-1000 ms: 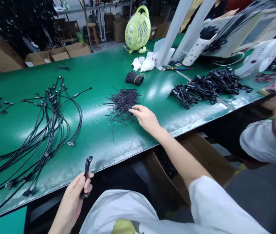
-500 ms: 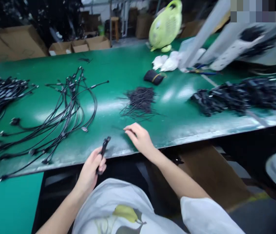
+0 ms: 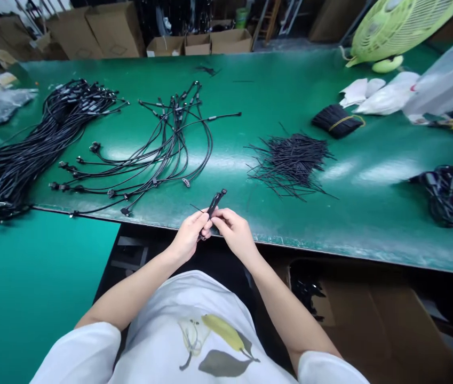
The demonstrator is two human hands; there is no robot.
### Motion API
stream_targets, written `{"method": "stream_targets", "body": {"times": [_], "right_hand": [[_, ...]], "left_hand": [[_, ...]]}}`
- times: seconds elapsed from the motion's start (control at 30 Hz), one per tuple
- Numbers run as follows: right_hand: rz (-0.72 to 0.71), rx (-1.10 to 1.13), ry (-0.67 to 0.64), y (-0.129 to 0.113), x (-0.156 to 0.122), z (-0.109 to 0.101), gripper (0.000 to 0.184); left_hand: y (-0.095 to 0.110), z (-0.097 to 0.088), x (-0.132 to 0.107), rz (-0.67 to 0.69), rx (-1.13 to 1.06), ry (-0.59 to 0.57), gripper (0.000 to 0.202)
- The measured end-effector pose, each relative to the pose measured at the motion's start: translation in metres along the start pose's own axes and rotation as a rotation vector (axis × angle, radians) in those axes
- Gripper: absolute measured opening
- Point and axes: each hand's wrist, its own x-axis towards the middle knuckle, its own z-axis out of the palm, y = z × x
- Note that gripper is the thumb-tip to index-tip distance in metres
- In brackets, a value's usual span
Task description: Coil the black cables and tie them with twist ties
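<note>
My left hand [image 3: 191, 232] is closed around a folded black cable [image 3: 215, 202], whose end sticks up past the fingers. Pressed against the cable from the other side, my right hand [image 3: 234, 230] pinches a thin black twist tie [image 3: 196, 207]; its free end pokes out left of the cable, the rest is hidden by fingers. Both hands meet just above the table's front edge. Beyond them and to the right lies a loose pile of black twist ties [image 3: 296, 157]. To the left, several loose black cables [image 3: 170, 144] are spread over the green table [image 3: 226, 128].
A thick heap of cables [image 3: 56, 125] lies far left. A banded bundle of ties [image 3: 337, 120], white crumpled wrapping [image 3: 388, 95] and a green fan [image 3: 402, 29] stand at back right. Bundled cables [image 3: 452, 194] lie right. A cardboard box [image 3: 378, 320] sits below the table.
My right hand has moved from near the tie pile to the cable in my left hand, bringing a twist tie. My view has swung left.
</note>
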Motion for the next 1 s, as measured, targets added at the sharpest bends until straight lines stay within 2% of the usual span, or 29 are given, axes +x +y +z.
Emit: {"method": "stream_targets", "body": {"times": [0.07,0.13,0.2,0.27,0.33,0.4,0.5,0.57,0.67,0.73,0.8,0.87,0.93,1.0], "right_hand": [[-0.090,-0.166,-0.031,-0.006,-0.010,0.001,0.017],[-0.250,-0.450,-0.023,-0.012,-0.015,-0.003,0.019],[-0.504,-0.720,-0.004,-0.018,-0.016,-0.011,0.022],[-0.804,-0.858,-0.047,-0.026,-0.014,-0.021,0.024],[-1.029,-0.903,-0.158,-0.035,-0.011,-0.029,0.027],[-1.143,-0.948,-0.255,-0.043,-0.010,-0.035,0.029],[-1.236,-0.993,-0.347,-0.048,-0.016,-0.040,0.029],[-1.275,-0.993,-0.430,-0.049,-0.023,-0.041,0.033],[-1.293,-0.971,-0.597,-0.055,-0.036,-0.039,0.044],[-1.269,-0.949,-0.714,-0.062,-0.041,-0.035,0.051],[-1.244,-0.972,-0.815,-0.067,-0.041,-0.029,0.053],[-1.276,-1.044,-0.859,-0.067,-0.036,-0.020,0.045],[-1.332,-1.113,-0.803,-0.062,-0.029,-0.011,0.036],[-1.354,-1.126,-0.672,-0.054,-0.023,-0.002,0.032]], "left_hand": [[-0.002,-0.004,-0.002,0.084,0.139,0.035,0.038],[-0.002,-0.009,-0.004,0.159,0.365,0.058,0.036],[0.000,-0.013,-0.006,0.234,0.610,0.033,0.034],[0.003,-0.014,-0.010,0.282,0.774,-0.036,0.032],[0.006,-0.014,-0.015,0.241,0.821,-0.117,0.033],[0.008,-0.013,-0.023,0.103,0.774,-0.183,0.034],[0.006,-0.014,-0.038,-0.125,0.567,-0.237,0.033],[-0.001,-0.017,-0.049,-0.240,0.380,-0.225,0.028],[-0.022,-0.022,-0.065,-0.409,0.102,-0.175,0.016],[-0.038,-0.024,-0.072,-0.489,-0.051,-0.169,0.021],[-0.050,-0.025,-0.076,-0.521,-0.143,-0.155,0.021],[-0.056,-0.025,-0.077,-0.510,-0.134,-0.111,0.016],[-0.054,-0.026,-0.078,-0.451,-0.048,-0.053,0.041],[-0.048,-0.027,-0.079,-0.346,0.053,0.009,0.060]]}}
